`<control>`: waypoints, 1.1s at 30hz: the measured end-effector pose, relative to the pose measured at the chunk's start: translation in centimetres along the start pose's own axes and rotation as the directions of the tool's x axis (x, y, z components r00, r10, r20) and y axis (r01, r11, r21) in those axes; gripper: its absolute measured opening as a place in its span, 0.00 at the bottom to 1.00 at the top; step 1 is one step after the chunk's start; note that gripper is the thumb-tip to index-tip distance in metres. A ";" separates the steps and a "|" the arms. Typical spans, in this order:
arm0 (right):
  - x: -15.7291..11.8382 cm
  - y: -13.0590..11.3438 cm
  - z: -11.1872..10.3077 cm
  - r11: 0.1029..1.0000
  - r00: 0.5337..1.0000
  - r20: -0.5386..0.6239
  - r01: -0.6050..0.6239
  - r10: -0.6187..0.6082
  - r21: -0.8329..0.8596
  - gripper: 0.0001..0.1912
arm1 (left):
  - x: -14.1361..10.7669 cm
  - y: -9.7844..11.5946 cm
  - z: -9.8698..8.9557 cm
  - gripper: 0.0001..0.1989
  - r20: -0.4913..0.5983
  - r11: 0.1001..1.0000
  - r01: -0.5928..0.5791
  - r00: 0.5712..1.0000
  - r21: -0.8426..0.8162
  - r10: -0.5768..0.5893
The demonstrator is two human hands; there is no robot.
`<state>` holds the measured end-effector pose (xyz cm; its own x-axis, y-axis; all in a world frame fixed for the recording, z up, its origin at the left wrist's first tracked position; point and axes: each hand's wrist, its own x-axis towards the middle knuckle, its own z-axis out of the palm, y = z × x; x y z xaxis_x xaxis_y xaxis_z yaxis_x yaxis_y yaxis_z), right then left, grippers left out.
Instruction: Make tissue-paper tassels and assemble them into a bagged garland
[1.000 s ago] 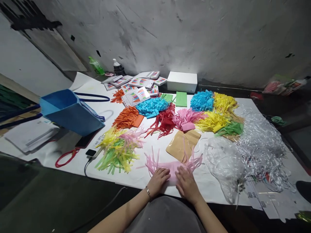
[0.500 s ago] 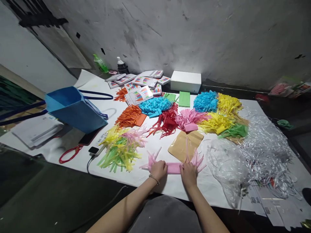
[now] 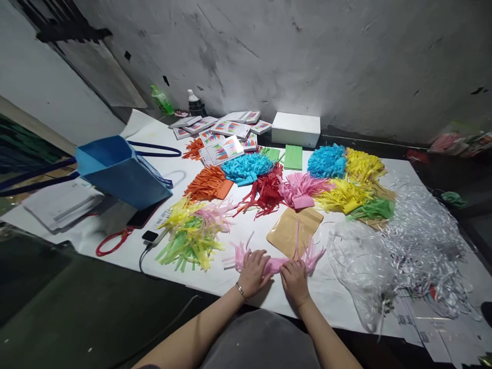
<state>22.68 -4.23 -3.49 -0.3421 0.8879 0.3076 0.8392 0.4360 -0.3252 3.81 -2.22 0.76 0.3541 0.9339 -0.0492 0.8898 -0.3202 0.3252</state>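
A pink tissue strip (image 3: 274, 265) with fringed ends lies across the white tabletop in front of me. My left hand (image 3: 253, 272) rests over its left part, fingers spread and curving over the paper. My right hand (image 3: 295, 279) has its fingers closed on the right part. Pink fringes stick out beyond both hands. Just behind the strip lies a brown paper envelope (image 3: 284, 233), with a thin pink strand over it. To the left is a yellow, green and pink fringed bundle (image 3: 196, 236).
Orange (image 3: 207, 183), blue (image 3: 246, 168), red, pink and yellow tassels lie farther back. A blue bag (image 3: 125, 171) stands left, a white box (image 3: 295, 129) by the wall. Clear plastic (image 3: 361, 266) and silvery shreds (image 3: 426, 246) are right.
My left hand has opened and spread over the strip, and my right hand has shifted slightly left. The strip's middle now looks narrower and more crumpled.
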 end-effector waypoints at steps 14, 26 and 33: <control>-0.9 -0.2 0.1 0.999 0.999 0.017 0.040 -0.040 0.000 0.07 | -1.5 -2.1 2.4 0.04 -0.090 0.973 -0.229 0.970 -0.010 0.227; 3.0 0.7 -1.3 0.963 0.973 -0.015 -0.229 0.229 -0.143 0.11 | 0.7 -0.3 0.7 0.12 -0.098 0.985 0.128 0.988 0.115 -0.117; 1.6 -0.1 -0.8 0.997 0.996 0.073 0.058 -0.055 -0.042 0.03 | 0.2 -0.7 0.3 0.09 -0.102 0.990 0.096 0.991 0.103 -0.085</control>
<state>22.39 -2.91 -2.30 -0.4178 0.8707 0.2593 0.8348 0.4805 -0.2685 3.34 -1.90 0.27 0.2457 0.9691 0.0199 0.9445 -0.2440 0.2202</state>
